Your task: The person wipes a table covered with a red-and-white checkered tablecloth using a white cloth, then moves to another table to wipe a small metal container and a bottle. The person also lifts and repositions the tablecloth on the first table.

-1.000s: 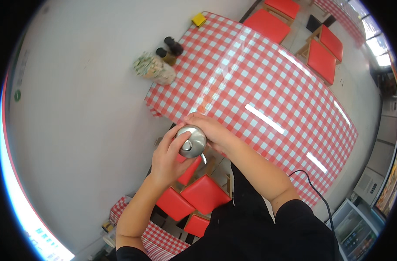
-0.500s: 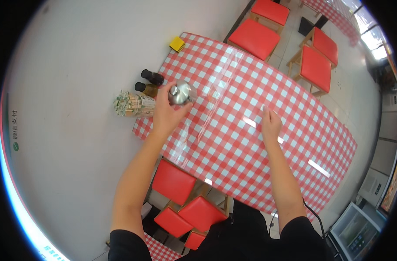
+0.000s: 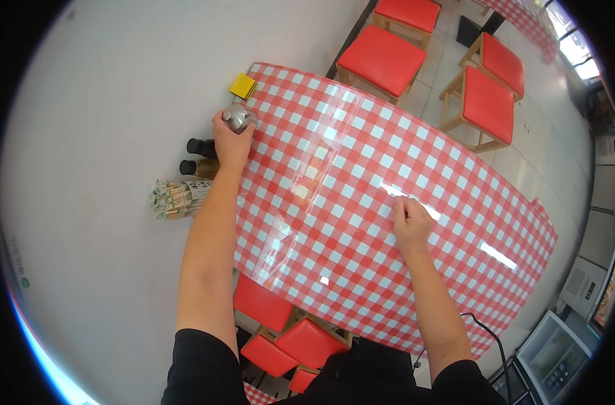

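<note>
My left hand (image 3: 233, 143) reaches to the table's far-left end, its fingers wrapped round a silver dome-topped condiment jar (image 3: 240, 117). Just nearer stand two dark-capped bottles, one with dark liquid (image 3: 203, 148) and one with amber liquid (image 3: 199, 167); my wrist partly covers both. A clear container of wrapped toothpicks (image 3: 180, 198) is beside my left forearm. My right hand (image 3: 413, 226) is closed over the middle of the red-and-white checked tablecloth (image 3: 348, 236). Its fingers are curled in, and whatever they hold, if anything, is hidden.
A yellow box (image 3: 243, 86) sits by the wall (image 3: 105, 135) at the table's far-left corner. Red-seated stools (image 3: 381, 59) stand beyond the table, with more red stools (image 3: 314, 343) at the near side. A black cable (image 3: 493, 331) hangs by my right arm.
My left hand has carried the jar left and away from me, past the bottles toward the yellow box. My right hand has shifted slightly nearer and left over the tablecloth, still closed.
</note>
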### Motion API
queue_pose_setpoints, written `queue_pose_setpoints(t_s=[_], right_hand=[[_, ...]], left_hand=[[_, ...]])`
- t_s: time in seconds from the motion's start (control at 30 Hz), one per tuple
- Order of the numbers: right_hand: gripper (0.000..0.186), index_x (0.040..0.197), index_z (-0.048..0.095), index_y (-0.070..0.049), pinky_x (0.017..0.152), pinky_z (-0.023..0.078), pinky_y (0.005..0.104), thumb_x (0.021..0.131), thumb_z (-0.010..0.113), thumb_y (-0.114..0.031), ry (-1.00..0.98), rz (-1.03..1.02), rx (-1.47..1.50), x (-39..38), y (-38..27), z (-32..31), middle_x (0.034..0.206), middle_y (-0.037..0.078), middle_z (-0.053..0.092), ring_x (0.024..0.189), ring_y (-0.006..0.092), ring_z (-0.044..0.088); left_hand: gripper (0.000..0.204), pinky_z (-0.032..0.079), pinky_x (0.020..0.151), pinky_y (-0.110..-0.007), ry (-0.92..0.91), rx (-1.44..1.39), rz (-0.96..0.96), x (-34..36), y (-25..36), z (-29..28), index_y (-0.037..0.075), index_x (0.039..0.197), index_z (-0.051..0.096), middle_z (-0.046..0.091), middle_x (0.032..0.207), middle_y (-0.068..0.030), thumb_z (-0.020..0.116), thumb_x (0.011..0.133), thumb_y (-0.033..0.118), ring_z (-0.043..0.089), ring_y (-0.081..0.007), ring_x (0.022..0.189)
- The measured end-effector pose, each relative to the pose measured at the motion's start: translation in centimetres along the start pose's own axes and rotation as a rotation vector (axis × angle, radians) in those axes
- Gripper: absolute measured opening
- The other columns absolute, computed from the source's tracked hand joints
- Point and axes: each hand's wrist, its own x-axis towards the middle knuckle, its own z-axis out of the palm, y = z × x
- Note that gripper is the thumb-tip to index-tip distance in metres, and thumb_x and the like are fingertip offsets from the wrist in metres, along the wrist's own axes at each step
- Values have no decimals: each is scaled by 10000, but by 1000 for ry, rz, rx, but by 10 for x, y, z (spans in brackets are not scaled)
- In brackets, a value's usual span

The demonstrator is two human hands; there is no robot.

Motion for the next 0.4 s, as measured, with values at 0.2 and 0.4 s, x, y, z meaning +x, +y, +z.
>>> queue_pose_setpoints(t_s=[0.2, 0.4], right_hand=[[355, 679, 553, -59, 516, 415, 378, 968, 711, -192, 13, 8, 6, 0, -4, 3, 624, 74, 570, 567, 231, 534], [320, 711, 621, -58, 517, 429, 367, 980, 717, -203, -12, 64, 22, 0, -15, 0, 621, 60, 592, 560, 188, 556]], left_hand=[[1011, 333, 1243, -463, 134, -1, 99, -3, -10, 7, 19, 1636, 217, 279, 1641, -289, 831, 835, 90, 329, -420, 1522], [1060, 269, 1286, -483, 168, -19, 102, -22, -10, 9, 107, 1688, 117, 68, 1717, -325, 794, 873, 91, 127, -500, 1594]])
